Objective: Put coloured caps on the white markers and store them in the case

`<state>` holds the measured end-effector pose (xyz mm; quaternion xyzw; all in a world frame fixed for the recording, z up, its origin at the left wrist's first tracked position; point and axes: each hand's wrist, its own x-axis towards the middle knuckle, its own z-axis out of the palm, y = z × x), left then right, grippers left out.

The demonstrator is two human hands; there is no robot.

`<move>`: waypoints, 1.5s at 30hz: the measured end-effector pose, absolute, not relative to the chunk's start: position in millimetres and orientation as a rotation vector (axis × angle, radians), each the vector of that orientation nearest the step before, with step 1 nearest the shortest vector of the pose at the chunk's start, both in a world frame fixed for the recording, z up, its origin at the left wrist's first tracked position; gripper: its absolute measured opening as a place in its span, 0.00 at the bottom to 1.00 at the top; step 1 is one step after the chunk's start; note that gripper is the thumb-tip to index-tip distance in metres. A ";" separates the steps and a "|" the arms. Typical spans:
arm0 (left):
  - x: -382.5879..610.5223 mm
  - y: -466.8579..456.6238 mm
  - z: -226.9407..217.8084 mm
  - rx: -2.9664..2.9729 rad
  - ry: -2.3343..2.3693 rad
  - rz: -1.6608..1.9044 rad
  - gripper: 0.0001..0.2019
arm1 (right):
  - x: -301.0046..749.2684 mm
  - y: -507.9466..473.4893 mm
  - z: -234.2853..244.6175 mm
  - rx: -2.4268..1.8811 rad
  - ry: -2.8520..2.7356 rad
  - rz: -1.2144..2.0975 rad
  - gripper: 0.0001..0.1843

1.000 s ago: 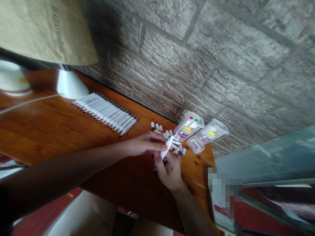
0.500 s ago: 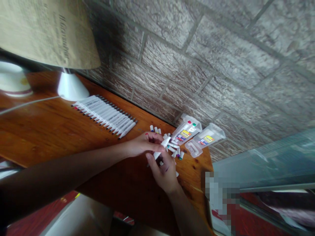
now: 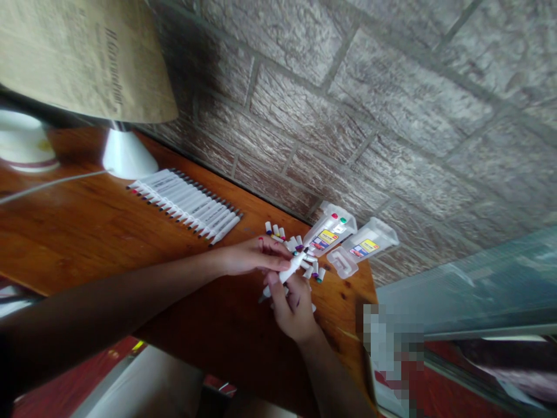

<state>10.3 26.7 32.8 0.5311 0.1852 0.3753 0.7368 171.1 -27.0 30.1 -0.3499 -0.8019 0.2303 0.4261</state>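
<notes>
A white marker is held between both hands above the wooden table. Its far end narrows to a dark nib and its near end is grey. My left hand pinches it from the left, near the nib end. The fingers of my right hand close round the lower barrel. Loose marker caps, white with coloured ends, lie scattered behind and beside the hands; some are partly hidden by them. To the left, white markers lie side by side in a neat slanted row.
Two clear plastic cases with yellow-and-blue labels stand by the stone-patterned wall. A lamp, its cord and a white cup occupy the left of the wooden table. The table's right edge lies beyond the caps.
The marker's far end looked white and wide before; now a thin dark nib shows there. More of the barrel and its grey near end is visible between my hands, which have shifted only slightly.
</notes>
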 end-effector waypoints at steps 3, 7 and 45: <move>11.8 27.2 30.7 1.127 0.432 0.841 0.21 | 171.5 -26.7 30.1 -0.884 -2.005 0.609 0.17; 14.3 27.0 30.2 1.104 0.429 0.873 0.21 | 170.0 -26.5 31.8 -0.887 -1.988 0.622 0.17; 11.5 23.9 33.9 1.096 0.338 0.723 0.21 | 179.6 -25.0 29.7 -0.785 -1.988 0.904 0.22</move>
